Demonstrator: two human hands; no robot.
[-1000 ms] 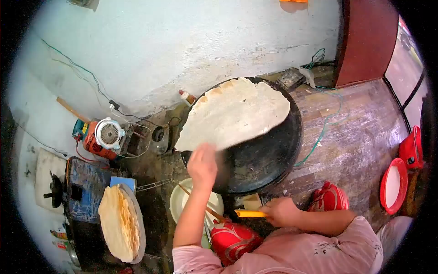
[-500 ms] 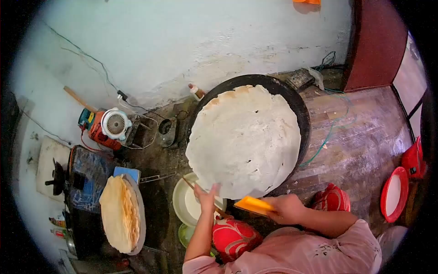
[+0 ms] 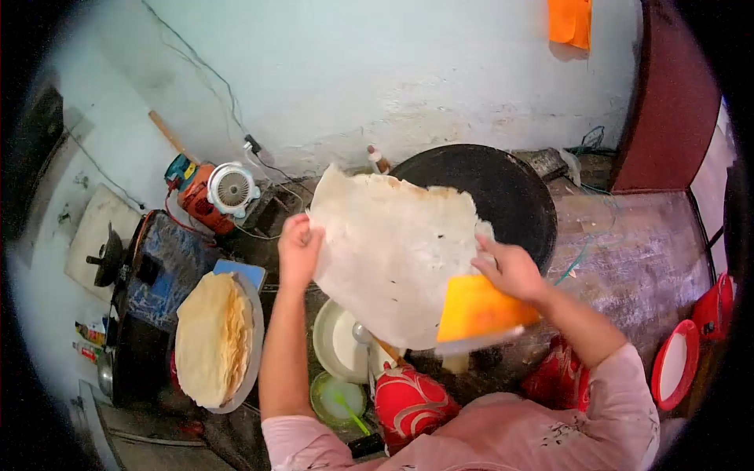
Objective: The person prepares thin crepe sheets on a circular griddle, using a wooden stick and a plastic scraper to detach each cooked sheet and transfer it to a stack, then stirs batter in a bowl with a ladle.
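Note:
A large thin flatbread (image 3: 393,251) hangs raised over the near left part of a round black griddle (image 3: 503,192). My left hand (image 3: 300,247) is closed on its left edge. My right hand (image 3: 512,271) pinches its right edge and also holds a yellow scraper (image 3: 479,310), blade toward me. Below the flatbread stands a bowl of white batter (image 3: 330,349), partly covered by it. A ladle (image 3: 362,333) rests at that bowl. Nearer to me is a green bowl (image 3: 323,400) with a green-handled utensil (image 3: 351,414) in it.
At the left, a stack of flatbreads (image 3: 212,337) lies on a round board (image 3: 253,345), beside a blue box (image 3: 243,272). Farther back stand a blower (image 3: 233,190) with cords and a bottle (image 3: 378,161). A red-rimmed basin (image 3: 658,369) is at the right.
The flatbread has come off the griddle and moved left and toward me, baring the black surface. My left hand has moved up and left onto its edge; my right hand now grips it too.

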